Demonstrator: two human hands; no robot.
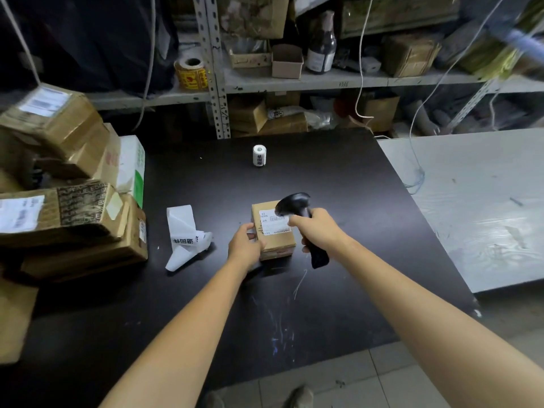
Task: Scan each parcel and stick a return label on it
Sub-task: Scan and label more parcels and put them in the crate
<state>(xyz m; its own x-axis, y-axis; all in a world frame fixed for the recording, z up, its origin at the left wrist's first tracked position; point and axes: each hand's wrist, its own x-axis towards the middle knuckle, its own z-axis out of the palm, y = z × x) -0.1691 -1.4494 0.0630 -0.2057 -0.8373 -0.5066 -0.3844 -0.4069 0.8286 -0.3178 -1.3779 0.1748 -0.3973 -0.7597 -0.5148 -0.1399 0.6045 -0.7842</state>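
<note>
Head view, parcel: one small parcel (275, 241) at the centre of the table (353, 187), label (272, 223) up so we can scan it.
Left hand (245, 245): grips its 9 o'clock edge, steadying it.
Right hand (316, 228): wrapped round the one scanner (294, 204), head aimed down at the label (scanning, we judge).
Return labels: one loose strip (185, 234) at 9 o'clock, one roll (259, 154) at 12.

Dim light, blurred, warped edges

Scanner (294, 203) hides corner of parcel label (273, 228); print seems too small to read. Left boxes (59, 213) blurred, edge-cropped.
</note>
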